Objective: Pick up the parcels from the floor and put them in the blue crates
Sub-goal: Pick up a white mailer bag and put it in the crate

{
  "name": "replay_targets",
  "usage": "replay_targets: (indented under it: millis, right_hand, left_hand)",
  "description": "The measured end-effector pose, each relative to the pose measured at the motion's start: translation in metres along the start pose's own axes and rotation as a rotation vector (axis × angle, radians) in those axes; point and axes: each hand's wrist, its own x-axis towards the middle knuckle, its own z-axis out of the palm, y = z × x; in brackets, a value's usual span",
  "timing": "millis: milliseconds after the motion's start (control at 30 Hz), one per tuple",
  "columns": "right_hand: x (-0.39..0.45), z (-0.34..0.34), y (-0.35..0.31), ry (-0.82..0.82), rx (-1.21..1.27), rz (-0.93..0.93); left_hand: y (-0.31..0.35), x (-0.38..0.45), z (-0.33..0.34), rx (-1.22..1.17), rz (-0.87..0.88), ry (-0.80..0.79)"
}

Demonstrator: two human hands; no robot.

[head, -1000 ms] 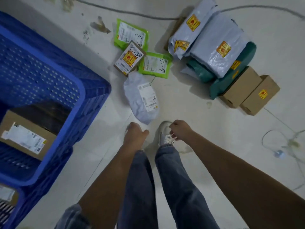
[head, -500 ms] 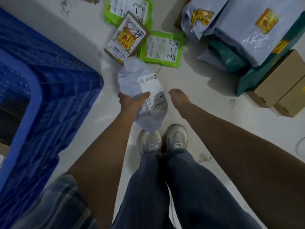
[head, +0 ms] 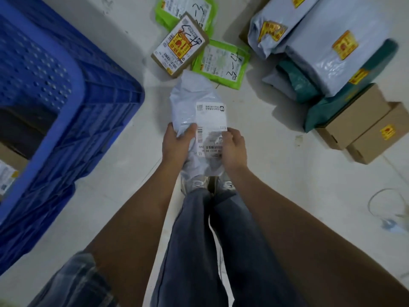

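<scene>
Pale concrete floor [head: 276,169] fills my view, scuffed and lit dimly, with a thin loop of cable [head: 380,202] lying at the right edge. At the left stand the blue crates [head: 73,120], their walls perforated; a brown box with a white label [head: 6,173] sits inside one of them. Ahead of me the floor holds two green mailers [head: 223,60], a small brown box with a yellow sticker [head: 180,45] lying partly over them, and to the right a heap of grey bags [head: 336,45], a dark green bag [head: 332,103] and two cardboard boxes [head: 363,129] side by side.

Both of my bare arms reach straight down and forward over my jeans [head: 212,240] and grey shoes [head: 197,185]. My left hand [head: 177,142] curls round the left edge of the grey parcel [head: 194,100], thumb laid across its face. My right hand [head: 234,147] grips the right edge, fingers folded over the shipping label [head: 211,127].

The parcel is a soft, wrinkled grey poly bag, held between my hands just in front of my shoes; its far end points toward the green mailers, and I think it is clear of the floor, though the angle makes that hard to judge. The white label carries a barcode and small print that I cannot read.
</scene>
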Motion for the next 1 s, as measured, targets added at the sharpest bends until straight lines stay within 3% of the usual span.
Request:
replay_targets:
  millis: [200, 267, 367, 500, 600, 700, 833, 1000]
  right_hand:
    - [-0.070, -0.044, -0.010, 0.003, 0.261, 0.017]
    - [-0.082, -0.062, -0.020, -0.059, 0.183, -0.009]
    - [-0.096, -0.091, -0.038, -0.215, 0.119, 0.083]
    - [-0.110, -0.110, -0.058, -0.541, 0.048, 0.131]
    - [-0.125, -0.101, -0.071, -0.708, 0.101, 0.143]
    - [-0.144, -0.083, -0.081, -0.748, 0.167, 0.158]
    - [-0.170, -0.055, -0.095, -0.853, 0.074, 0.080]
    - [-0.207, 0.006, -0.104, -0.791, 0.050, 0.017]
  left_hand:
    - [0.039, -0.068, -0.051, -0.124, -0.068, -0.035]
    - [0.050, -0.086, -0.069, -0.152, -0.092, -0.033]
    - [0.063, -0.114, -0.092, -0.211, -0.114, -0.057]
    - [0.072, -0.145, -0.115, -0.297, -0.113, -0.103]
    - [0.074, -0.173, -0.122, -0.394, -0.123, -0.151]
    - [0.077, -0.189, -0.133, -0.548, -0.197, -0.159]
    - [0.066, -0.195, -0.171, -0.665, -0.270, -0.086]
    - [0.049, -0.221, -0.231, -0.894, -0.220, -0.074]
